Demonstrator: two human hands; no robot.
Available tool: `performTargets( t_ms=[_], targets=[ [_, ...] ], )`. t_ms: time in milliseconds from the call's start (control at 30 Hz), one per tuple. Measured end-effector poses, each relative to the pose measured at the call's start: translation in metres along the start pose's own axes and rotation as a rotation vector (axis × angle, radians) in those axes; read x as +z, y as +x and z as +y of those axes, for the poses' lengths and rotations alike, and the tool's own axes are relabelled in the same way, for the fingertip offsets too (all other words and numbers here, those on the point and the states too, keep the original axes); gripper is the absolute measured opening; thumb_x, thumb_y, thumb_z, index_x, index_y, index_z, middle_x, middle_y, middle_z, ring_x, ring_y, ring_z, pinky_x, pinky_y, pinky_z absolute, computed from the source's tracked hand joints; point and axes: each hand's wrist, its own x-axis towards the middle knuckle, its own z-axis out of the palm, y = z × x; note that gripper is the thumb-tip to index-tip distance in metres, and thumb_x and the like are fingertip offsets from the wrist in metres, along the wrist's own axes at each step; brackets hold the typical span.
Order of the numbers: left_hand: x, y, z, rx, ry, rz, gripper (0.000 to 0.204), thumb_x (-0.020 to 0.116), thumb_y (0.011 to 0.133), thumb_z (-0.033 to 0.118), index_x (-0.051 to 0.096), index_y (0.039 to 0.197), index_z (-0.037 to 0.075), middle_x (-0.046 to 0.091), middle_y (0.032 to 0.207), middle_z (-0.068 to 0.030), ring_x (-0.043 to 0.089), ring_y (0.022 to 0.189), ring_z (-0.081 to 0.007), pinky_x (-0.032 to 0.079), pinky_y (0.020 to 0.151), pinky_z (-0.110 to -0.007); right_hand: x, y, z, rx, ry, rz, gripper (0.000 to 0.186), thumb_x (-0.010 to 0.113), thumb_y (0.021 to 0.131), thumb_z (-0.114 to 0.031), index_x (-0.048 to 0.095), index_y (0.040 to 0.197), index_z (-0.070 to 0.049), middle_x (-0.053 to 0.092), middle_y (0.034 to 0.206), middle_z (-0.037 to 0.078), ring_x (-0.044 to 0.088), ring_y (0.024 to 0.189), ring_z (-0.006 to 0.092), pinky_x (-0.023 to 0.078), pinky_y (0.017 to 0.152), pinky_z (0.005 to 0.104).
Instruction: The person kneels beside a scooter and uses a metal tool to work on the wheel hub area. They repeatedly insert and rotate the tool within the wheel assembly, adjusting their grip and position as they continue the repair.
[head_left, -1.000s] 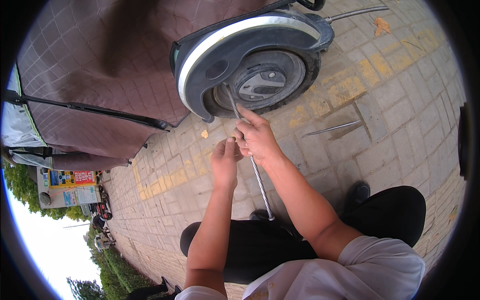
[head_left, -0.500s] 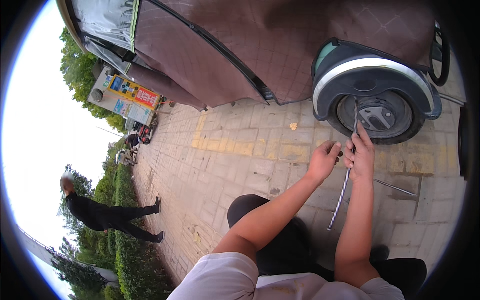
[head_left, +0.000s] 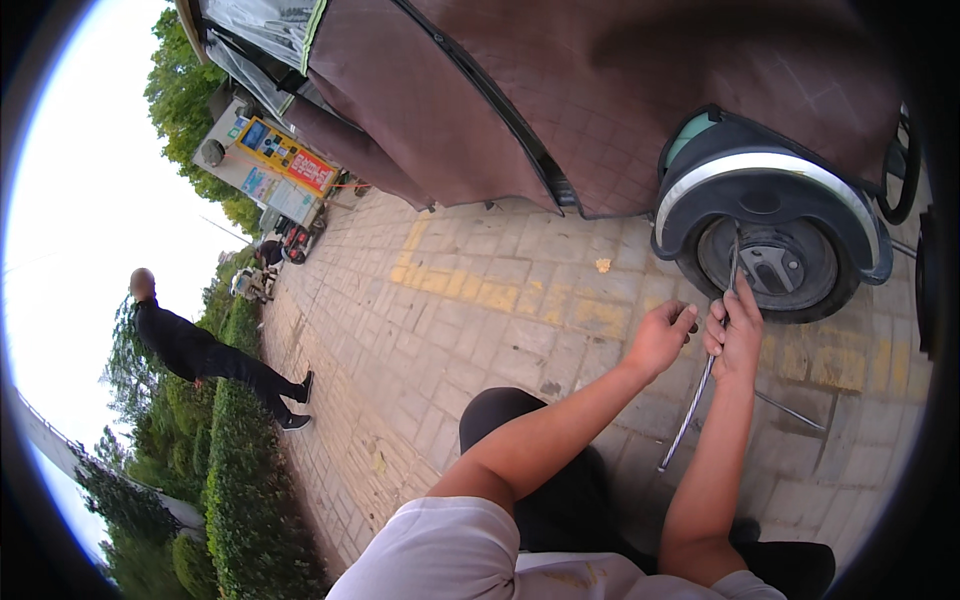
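Observation:
My right hand is closed round a twisted metal rod, whose upper end reaches the inside of a dark wheel under a grey fender with a white band. Just left of that hand, my left hand is off the rod with fingers curled; what they hold, if anything, I cannot make out. A thinner metal bar lies on the paving to the right of the rod.
A brown fabric cover drapes the vehicle above. A person in dark clothes stands by a hedge at left. Farther back are a signboard and parked scooters. Yellow markings cross the brick paving.
My view has swung leftward, bringing the standing person into sight; the wheel now appears farther right. My right hand still grips the rod. The standing person has shifted slightly.

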Motion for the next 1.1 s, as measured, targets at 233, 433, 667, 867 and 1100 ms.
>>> performTargets(
  t_ms=[233, 433, 667, 867, 1100],
  targets=[
    [0.0013, 0.0012, -0.0038, 0.014, -0.014, -0.002, 0.030, 0.056, 0.096, 0.027, 0.060, 0.099, -0.002, 0.061, 0.079, -0.0038, 0.050, 0.066, -0.0085, 0.045, 0.062, -0.025, -0.0026, 0.0003, 0.0002, 0.002, 0.007, -0.008, 0.048, 0.042, 0.097, -0.008, 0.036, 0.145, -0.013, 0.044, 0.070, -0.001, 0.033, 0.045, 0.0037, 0.024, 0.035, 0.0190],
    [0.0002, 0.0031, -0.0067, 0.020, -0.001, -0.004, 0.029, 0.056, 0.096, 0.027, 0.060, 0.099, -0.002, 0.061, 0.079, -0.0034, 0.050, 0.066, -0.0082, 0.045, 0.061, -0.025, -0.0036, 0.0024, 0.0014, 0.012, 0.007, -0.017, 0.047, 0.041, 0.097, -0.008, 0.038, 0.144, -0.015, 0.044, 0.071, 0.000, 0.034, 0.045, 0.0036, 0.024, 0.035, 0.0184],
    [0.0006, 0.0028, -0.0068, 0.022, -0.018, -0.002, 0.029, 0.056, 0.096, 0.027, 0.060, 0.099, -0.002, 0.061, 0.079, -0.0034, 0.050, 0.065, -0.0081, 0.044, 0.061, -0.024, -0.0042, 0.0037, 0.0026, 0.010, 0.012, -0.010, 0.046, 0.040, 0.097, -0.009, 0.040, 0.143, -0.017, 0.044, 0.072, -0.001, 0.034, 0.045, 0.0038, 0.025, 0.035, 0.0182],
    [0.0011, 0.0013, -0.0088, 0.007, -0.012, 0.017, 0.030, 0.056, 0.096, 0.027, 0.060, 0.100, -0.002, 0.061, 0.080, -0.0036, 0.051, 0.066, -0.0082, 0.045, 0.062, -0.024, -0.0049, 0.0034, 0.0033, 0.009, 0.032, -0.007, 0.046, 0.041, 0.097, -0.009, 0.040, 0.143, -0.017, 0.044, 0.072, -0.001, 0.034, 0.045, 0.0042, 0.025, 0.034, 0.0186],
    [-0.0080, -0.0030, -0.0058, -0.047, -0.012, 0.032, 0.030, 0.056, 0.096, 0.027, 0.060, 0.101, -0.002, 0.063, 0.082, -0.0044, 0.052, 0.068, -0.0088, 0.046, 0.064, -0.025, 0.0010, 0.0009, -0.0017, 0.040, 0.067, -0.013, 0.049, 0.043, 0.096, -0.008, 0.037, 0.144, -0.014, 0.043, 0.069, -0.001, 0.032, 0.045, 0.0038, 0.024, 0.035, 0.0191]
  ],
)
